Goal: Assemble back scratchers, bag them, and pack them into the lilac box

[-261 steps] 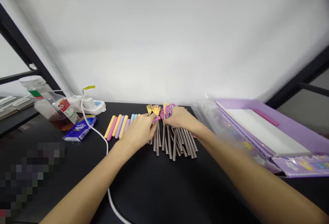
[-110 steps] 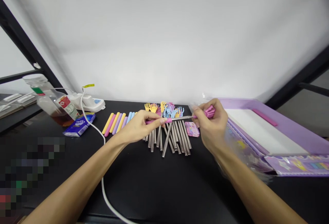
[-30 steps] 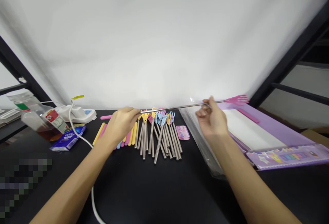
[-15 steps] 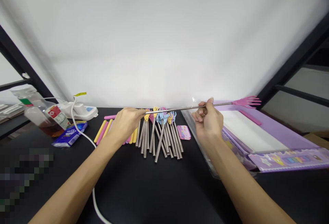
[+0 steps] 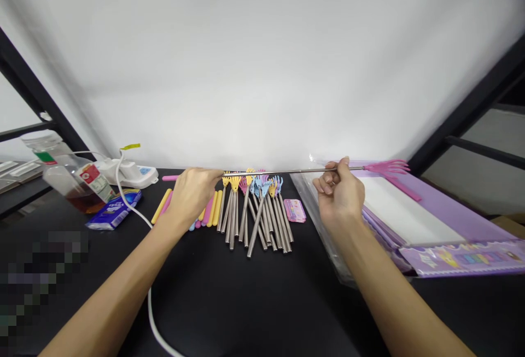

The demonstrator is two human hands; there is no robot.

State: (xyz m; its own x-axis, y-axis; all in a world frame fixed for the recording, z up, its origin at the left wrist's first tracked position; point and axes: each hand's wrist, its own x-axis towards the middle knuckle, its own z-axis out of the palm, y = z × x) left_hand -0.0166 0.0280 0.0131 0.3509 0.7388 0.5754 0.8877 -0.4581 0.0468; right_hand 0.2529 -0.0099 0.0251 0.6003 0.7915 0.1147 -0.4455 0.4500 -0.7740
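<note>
A telescopic back scratcher (image 5: 283, 172) with a pink claw is stretched level between both hands, its metal rod extended. My left hand (image 5: 196, 187) is closed around its handle end, where pink shows to the left of the fist. With thumb and fingers, my right hand (image 5: 340, 190) pinches the rod just short of the claw. Below the rod lies a row of metal back scratchers (image 5: 266, 215) with yellow, pink and blue claws. Coloured handle sleeves (image 5: 213, 209) in yellow, pink and blue lie beside them, partly hidden by my left hand.
Small pink cards (image 5: 294, 210) lie right of the row. A purple display box (image 5: 459, 261) and clear plastic bag (image 5: 328, 242) are on the right. Leftward are a bottle (image 5: 74, 182), a blue tissue pack (image 5: 115, 209), a power strip (image 5: 143, 176) and a white cable (image 5: 151, 313).
The back scratcher has become more level, and its claw end has shifted slightly left. My right hand is nearer the claw; my left hand has moved slightly left.
</note>
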